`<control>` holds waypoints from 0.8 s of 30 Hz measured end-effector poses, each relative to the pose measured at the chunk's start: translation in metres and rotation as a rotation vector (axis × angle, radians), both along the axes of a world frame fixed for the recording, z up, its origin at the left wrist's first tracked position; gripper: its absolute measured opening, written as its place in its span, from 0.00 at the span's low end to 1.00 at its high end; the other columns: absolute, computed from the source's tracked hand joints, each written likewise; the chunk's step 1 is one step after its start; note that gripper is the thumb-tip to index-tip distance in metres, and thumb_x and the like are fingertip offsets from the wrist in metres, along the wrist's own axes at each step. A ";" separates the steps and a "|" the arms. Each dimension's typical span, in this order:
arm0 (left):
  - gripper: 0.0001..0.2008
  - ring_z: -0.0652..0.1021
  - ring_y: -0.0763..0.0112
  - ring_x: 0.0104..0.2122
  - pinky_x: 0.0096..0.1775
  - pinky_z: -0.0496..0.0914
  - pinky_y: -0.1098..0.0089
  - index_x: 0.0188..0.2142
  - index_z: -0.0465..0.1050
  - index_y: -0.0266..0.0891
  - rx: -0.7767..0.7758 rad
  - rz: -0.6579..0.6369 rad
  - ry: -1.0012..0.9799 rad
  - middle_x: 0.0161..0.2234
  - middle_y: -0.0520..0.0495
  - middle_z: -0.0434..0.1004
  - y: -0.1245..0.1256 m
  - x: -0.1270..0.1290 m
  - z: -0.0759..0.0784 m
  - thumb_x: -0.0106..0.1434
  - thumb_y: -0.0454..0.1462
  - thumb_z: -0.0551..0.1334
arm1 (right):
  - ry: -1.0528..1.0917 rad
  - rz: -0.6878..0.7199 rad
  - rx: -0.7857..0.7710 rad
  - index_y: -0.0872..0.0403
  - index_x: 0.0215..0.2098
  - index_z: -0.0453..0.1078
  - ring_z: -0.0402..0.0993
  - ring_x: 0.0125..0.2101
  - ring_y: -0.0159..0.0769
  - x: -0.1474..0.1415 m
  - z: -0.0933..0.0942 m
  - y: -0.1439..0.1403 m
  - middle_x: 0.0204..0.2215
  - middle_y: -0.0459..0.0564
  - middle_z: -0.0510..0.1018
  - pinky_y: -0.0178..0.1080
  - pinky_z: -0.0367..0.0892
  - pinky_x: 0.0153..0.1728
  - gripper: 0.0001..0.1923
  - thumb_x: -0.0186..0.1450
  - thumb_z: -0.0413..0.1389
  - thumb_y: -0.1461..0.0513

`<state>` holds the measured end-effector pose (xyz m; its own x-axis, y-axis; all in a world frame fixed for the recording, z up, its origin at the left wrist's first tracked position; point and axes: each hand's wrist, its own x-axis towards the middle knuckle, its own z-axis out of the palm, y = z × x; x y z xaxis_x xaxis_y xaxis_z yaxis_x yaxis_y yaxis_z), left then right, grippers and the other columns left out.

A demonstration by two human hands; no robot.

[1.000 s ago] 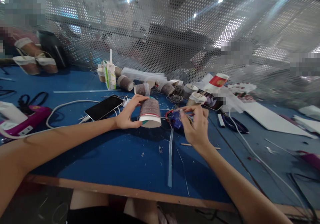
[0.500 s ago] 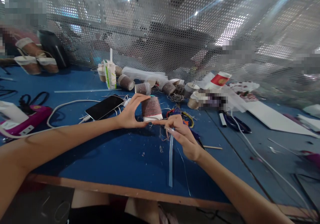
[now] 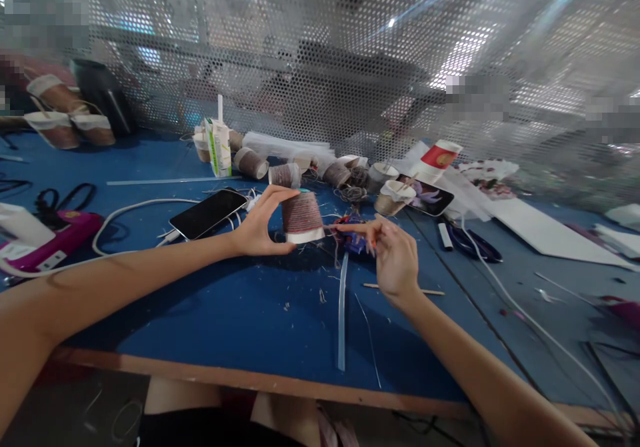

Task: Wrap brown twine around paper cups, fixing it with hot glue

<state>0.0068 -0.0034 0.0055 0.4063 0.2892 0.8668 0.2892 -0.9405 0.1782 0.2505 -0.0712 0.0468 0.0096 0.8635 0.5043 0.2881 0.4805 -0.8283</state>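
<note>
My left hand point(image 3: 263, 224) grips a paper cup point(image 3: 303, 217) wound with pinkish-brown yarn, thumb under its white rim and fingers over its other end. The cup is held upside down above the blue table. To its right, my right hand point(image 3: 395, 254) has its index finger stretched toward the cup and the other fingers curled. A short brown strand of yarn point(image 3: 330, 227) runs from the cup to that fingertip; the exact pinch is hard to see. Behind my right hand lies a tangle of blue and coloured cord point(image 3: 356, 237).
Several yarn-wrapped cups point(image 3: 251, 163) stand or lie at the back beside a drink carton point(image 3: 219, 147). A phone point(image 3: 209, 214) with a white cable lies left. A clear strip point(image 3: 343, 314) and a thin stick point(image 3: 433, 292) lie in front. A purple power strip point(image 3: 75, 234) sits far left.
My right hand has moved right, away from the cup's rim, with its index finger now beside the cup. My left hand and the cup have stayed nearly in place.
</note>
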 end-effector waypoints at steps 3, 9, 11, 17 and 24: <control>0.39 0.72 0.55 0.51 0.49 0.73 0.53 0.61 0.56 0.41 -0.012 0.022 0.007 0.50 0.39 0.68 -0.002 0.000 0.000 0.53 0.45 0.69 | 0.032 -0.198 -0.056 0.50 0.18 0.56 0.65 0.24 0.37 0.006 -0.003 0.010 0.19 0.46 0.65 0.40 0.57 0.29 0.19 0.63 0.48 0.51; 0.40 0.72 0.55 0.50 0.50 0.73 0.52 0.61 0.56 0.41 -0.008 0.024 0.006 0.51 0.39 0.68 -0.001 0.002 -0.001 0.51 0.43 0.70 | -0.288 -0.507 0.318 0.50 0.34 0.60 0.66 0.40 0.45 0.001 -0.007 0.002 0.35 0.52 0.70 0.52 0.61 0.44 0.11 0.62 0.55 0.53; 0.40 0.72 0.54 0.50 0.49 0.74 0.52 0.61 0.57 0.41 -0.009 0.036 0.004 0.51 0.38 0.68 0.000 0.002 -0.002 0.51 0.44 0.70 | -0.428 -0.456 0.453 0.50 0.38 0.60 0.66 0.48 0.50 -0.003 -0.004 -0.007 0.44 0.56 0.71 0.56 0.58 0.49 0.10 0.62 0.56 0.56; 0.41 0.71 0.54 0.50 0.50 0.73 0.51 0.61 0.56 0.40 -0.012 0.063 0.012 0.50 0.38 0.68 0.001 0.002 -0.005 0.51 0.47 0.70 | -0.659 0.214 0.434 0.49 0.34 0.60 0.66 0.46 0.46 -0.008 0.003 -0.018 0.50 0.50 0.77 0.54 0.59 0.47 0.05 0.69 0.45 0.61; 0.40 0.71 0.54 0.50 0.50 0.72 0.51 0.61 0.56 0.40 0.001 0.045 0.017 0.50 0.38 0.68 0.002 0.002 -0.005 0.53 0.49 0.69 | -0.795 0.291 0.268 0.49 0.32 0.62 0.62 0.43 0.46 -0.014 0.003 -0.020 0.50 0.48 0.79 0.54 0.60 0.45 0.08 0.69 0.46 0.61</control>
<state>0.0091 -0.0017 0.0005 0.4077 0.3065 0.8601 0.3343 -0.9267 0.1718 0.2369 -0.0908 0.0501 -0.6313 0.6288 0.4539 0.5663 0.7737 -0.2841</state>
